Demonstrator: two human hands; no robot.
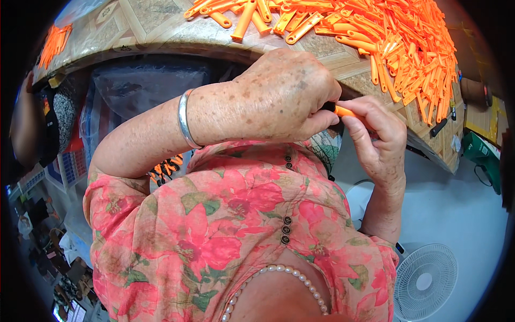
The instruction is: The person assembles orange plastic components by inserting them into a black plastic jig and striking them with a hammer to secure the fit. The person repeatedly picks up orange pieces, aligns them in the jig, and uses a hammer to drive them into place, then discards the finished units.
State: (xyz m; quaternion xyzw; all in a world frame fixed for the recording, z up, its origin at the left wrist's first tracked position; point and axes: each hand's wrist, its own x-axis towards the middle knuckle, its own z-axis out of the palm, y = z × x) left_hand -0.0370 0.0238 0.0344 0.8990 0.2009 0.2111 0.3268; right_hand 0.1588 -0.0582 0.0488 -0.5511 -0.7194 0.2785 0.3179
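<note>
My left hand, with a silver bangle on its wrist, is closed around a small black part; most of that part is hidden by the fingers. Between the thumb and fingers of my right hand is an orange plastic handle, only a short stretch of which shows. The handle meets the black part where the two hands come together, above the table's near edge. Whether one sits inside the other I cannot tell.
A big heap of orange plastic handles covers the far right of the patterned table. A smaller orange bunch lies at far left. Orange-and-black pieces show below my left forearm. A white fan stands at lower right.
</note>
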